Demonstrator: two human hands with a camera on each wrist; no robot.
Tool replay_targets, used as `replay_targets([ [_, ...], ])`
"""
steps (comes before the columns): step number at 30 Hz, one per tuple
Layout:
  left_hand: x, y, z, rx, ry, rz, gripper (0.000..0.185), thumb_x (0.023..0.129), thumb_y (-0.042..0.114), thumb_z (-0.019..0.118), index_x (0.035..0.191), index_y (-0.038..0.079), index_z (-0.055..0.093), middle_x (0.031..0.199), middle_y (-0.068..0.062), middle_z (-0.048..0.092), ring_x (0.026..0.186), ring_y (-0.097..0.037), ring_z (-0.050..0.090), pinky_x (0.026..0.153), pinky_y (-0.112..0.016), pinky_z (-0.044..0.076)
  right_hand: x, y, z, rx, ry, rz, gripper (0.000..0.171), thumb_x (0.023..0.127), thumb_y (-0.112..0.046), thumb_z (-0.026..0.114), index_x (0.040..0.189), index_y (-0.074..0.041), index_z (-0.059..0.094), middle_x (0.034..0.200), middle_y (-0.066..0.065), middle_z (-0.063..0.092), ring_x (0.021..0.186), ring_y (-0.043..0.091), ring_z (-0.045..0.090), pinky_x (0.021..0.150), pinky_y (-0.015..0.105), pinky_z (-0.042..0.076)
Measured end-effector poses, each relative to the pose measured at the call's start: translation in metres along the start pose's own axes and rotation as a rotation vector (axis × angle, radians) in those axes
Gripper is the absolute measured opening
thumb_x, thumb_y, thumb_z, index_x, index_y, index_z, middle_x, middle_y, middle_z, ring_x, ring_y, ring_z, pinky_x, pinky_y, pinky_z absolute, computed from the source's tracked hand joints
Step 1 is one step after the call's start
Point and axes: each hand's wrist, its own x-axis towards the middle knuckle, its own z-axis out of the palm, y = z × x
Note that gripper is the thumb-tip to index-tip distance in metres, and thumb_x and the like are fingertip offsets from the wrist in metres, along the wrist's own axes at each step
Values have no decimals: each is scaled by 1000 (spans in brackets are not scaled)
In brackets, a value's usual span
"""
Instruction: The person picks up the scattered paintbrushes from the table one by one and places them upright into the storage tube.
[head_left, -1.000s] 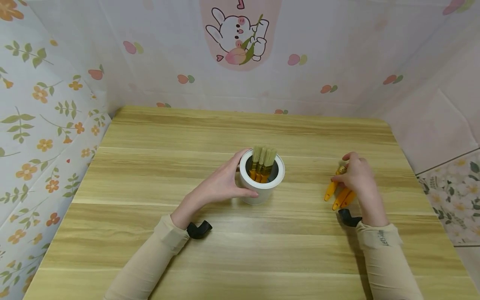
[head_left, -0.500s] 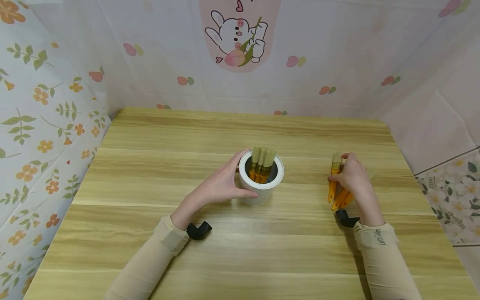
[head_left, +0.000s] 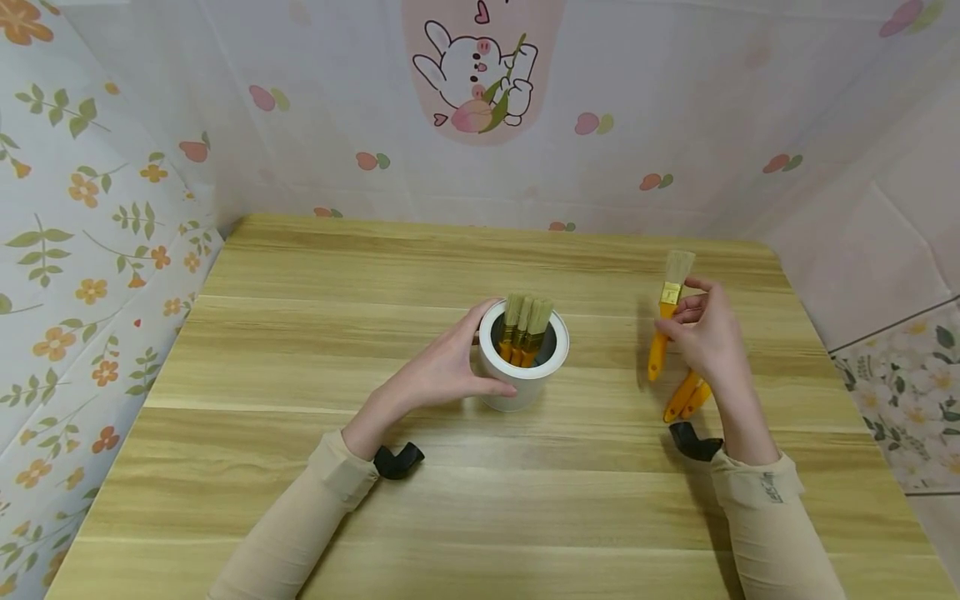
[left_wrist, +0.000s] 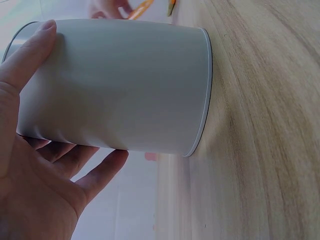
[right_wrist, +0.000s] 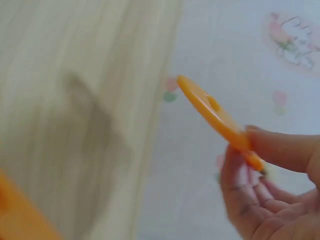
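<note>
The brush (head_left: 664, 321) is held above the table (head_left: 300, 350), right of the cup, nearly upright with its pale bristles up and its orange handle pointing down. The right hand (head_left: 705, 337) pinches it by the upper handle, just below the metal band; in the right wrist view the handle (right_wrist: 215, 117) runs slantwise from the thumb and fingers (right_wrist: 260, 192), blurred. Just below that hand two more brushes (head_left: 686, 397) lie flat on the table, only their orange handles showing. The left hand (head_left: 442, 367) grips the white cup (head_left: 517, 379), thumb on the near side and fingers curled round the far wall; the left wrist view shows the cup (left_wrist: 125, 85) standing on the wood. Three brushes (head_left: 525, 325) stand in it, bristles up.
</note>
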Motion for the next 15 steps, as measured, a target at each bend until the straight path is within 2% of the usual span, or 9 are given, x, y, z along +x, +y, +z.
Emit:
replay_targets([
  [3,0,0,0,2,0,-2,117,73,46,93,163,27,21,160,3,40,147,-19,43,121,-54,38,-8,-13,-1,80,91,-49,75,94,-14,75,154,-7,31,110,-4,52,87,-3,54,67,8,48],
  [7,1,0,1,2,0,-5,118,73,45,93,163,27,20,161,3,40,146,-19,43,121,-54,38,-18,-31,-1,278,207,-150,69,91,0,74,148,-14,38,105,-12,54,87,-1,60,70,8,51],
  [10,1,1,0,5,2,-1,117,72,45,94,163,27,21,160,3,40,146,-20,44,120,-54,38,-27,-46,1,512,263,-255,69,86,12,73,142,-14,44,105,-6,62,86,5,64,70,11,55],
  [15,0,1,0,12,2,-2,118,72,45,94,163,28,21,160,2,41,147,-21,44,120,-55,39,-45,-71,9,879,278,-490,67,79,25,70,135,-2,47,104,9,67,83,16,68,73,20,61],
])
